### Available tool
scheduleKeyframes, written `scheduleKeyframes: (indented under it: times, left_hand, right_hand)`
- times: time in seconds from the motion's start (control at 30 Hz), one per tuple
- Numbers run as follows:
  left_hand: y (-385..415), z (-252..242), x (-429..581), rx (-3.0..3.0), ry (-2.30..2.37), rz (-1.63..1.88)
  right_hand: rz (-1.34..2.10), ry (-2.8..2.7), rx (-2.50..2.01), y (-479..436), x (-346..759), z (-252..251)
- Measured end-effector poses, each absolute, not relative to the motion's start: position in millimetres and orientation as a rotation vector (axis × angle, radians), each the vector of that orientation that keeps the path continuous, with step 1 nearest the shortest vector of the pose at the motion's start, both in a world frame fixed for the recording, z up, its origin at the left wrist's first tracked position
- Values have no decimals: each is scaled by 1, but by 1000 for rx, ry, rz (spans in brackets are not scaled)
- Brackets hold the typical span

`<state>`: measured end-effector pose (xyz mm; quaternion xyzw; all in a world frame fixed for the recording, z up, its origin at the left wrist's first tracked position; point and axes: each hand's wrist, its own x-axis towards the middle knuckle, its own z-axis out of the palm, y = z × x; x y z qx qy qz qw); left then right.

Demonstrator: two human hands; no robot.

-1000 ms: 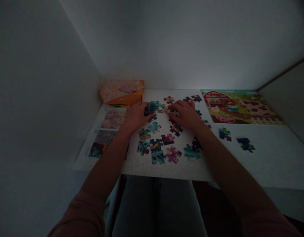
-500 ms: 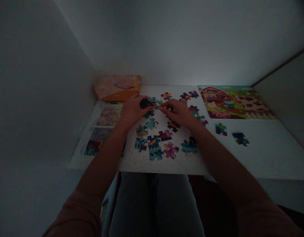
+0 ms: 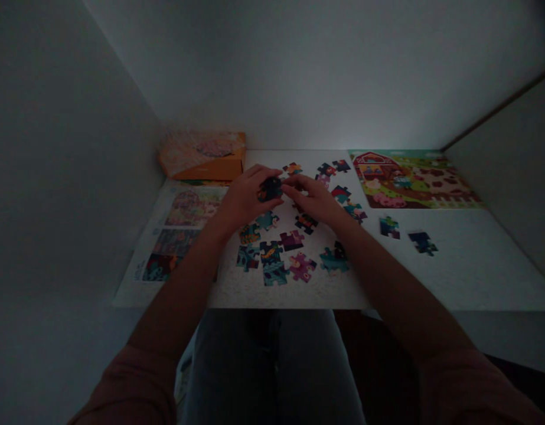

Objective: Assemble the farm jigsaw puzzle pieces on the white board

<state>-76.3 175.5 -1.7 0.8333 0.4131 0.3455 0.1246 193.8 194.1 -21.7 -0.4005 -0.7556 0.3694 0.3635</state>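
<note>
Dark puzzle pieces are gripped by my left hand, its fingers curled over the top and the thumb below. My right hand meets them from the right, with fingertips pinched at their right edge. How many pieces the hands hold, I cannot tell. Loose jigsaw pieces lie around both hands on the white table. Among them are a teal piece under the left hand, an orange-and-black piece under the right, and a pink piece nearer to me.
An orange box stands at the back left, behind a printed picture sheet. On the right lies a farm picture puzzle, with two separate pieces, one green-blue and one dark blue, in front of it. White walls enclose the table.
My hands have drawn together. The dark pieces in my left hand have turned to face me more, and the right fingertips have shifted up against them. The view has shifted slightly.
</note>
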Motion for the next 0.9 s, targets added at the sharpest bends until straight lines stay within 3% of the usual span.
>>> scheduleKeyframes:
  times: [0.13, 0.3, 0.53, 0.7, 0.9]
  left_hand:
    - [176, -5, -72, 2444, 1108, 1074]
    - [182, -3, -82, 2228, 1343, 1055]
    - [179, 5, -97, 2243, 1760, 650]
    - [170, 16, -89, 2326, 1829, 360]
    - [169, 16, -87, 2286, 1941, 315]
  right_hand:
    - [1052, -1889, -1038, 193, 192, -19]
    - [1101, -1745, -1036, 200, 197, -20]
    - [804, -1408, -1141, 229, 227, -12]
    - [775, -1386, -1184, 232, 231, -14]
    - [781, -1427, -1185, 227, 227, -13]
